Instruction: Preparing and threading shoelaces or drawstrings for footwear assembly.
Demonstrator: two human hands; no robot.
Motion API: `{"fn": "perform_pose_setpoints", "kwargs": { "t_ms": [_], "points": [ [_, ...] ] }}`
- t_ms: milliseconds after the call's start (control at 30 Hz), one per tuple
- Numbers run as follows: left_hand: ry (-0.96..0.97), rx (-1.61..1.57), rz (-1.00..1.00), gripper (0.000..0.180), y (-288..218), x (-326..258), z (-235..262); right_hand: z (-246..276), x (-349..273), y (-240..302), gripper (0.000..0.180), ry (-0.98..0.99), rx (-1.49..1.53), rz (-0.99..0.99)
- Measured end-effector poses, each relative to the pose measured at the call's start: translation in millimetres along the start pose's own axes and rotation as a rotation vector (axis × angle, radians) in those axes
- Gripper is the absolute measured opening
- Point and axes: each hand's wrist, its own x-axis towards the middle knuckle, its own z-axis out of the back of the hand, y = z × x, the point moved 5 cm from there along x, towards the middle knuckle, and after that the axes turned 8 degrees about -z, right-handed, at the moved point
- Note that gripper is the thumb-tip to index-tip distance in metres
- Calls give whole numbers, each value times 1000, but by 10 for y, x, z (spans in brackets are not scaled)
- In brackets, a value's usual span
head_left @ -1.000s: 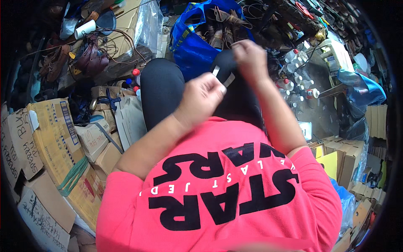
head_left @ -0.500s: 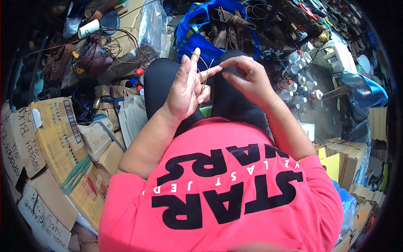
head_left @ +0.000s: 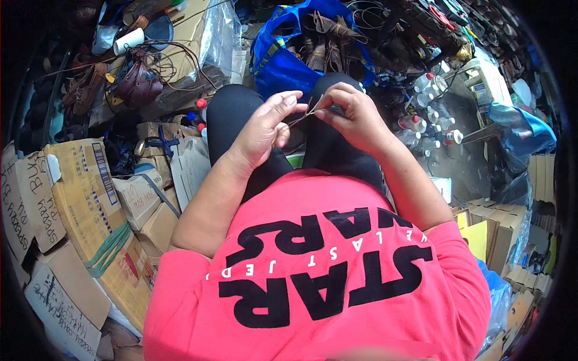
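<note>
A thin tan cord (head_left: 310, 113) stretches between my two hands above my lap, with short ends sticking up near the right fingertips. My right hand (head_left: 354, 115) pinches it between thumb and fingers. My left hand (head_left: 265, 127) is curled, and the cord's lower part runs to its fingers. The exact grip of the left fingers is partly hidden. Beyond my knees is a blue bag (head_left: 280, 63) holding brown leather pieces (head_left: 331, 51) and loose cords.
Cardboard boxes (head_left: 81, 186) are stacked on my left, one with green bands (head_left: 108, 249). Several plastic bottles (head_left: 428, 117) stand on the floor to the right. A maroon leather piece (head_left: 139, 84) and tangled cords lie at the far left, near a white cup (head_left: 129, 41).
The left fingers, raised and spread with the cord looped about them, have curled down. The cord has come off the raised fingers and now lies gathered between both hands.
</note>
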Motion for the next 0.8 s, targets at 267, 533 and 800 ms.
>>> {"fn": "perform_pose_setpoints", "kwargs": {
  "t_ms": [267,533,800],
  "points": [
    [-235,569,-381,32,-185,-17,57,-85,-61,-223,17,205,420,-425],
    [-168,712,-710,42,-430,-113,-152,-102,-76,-245,17,221,461,-431],
    [-222,735,-421,13,-172,17,87,-89,-114,-203,20,261,737,-456]
  ]
}}
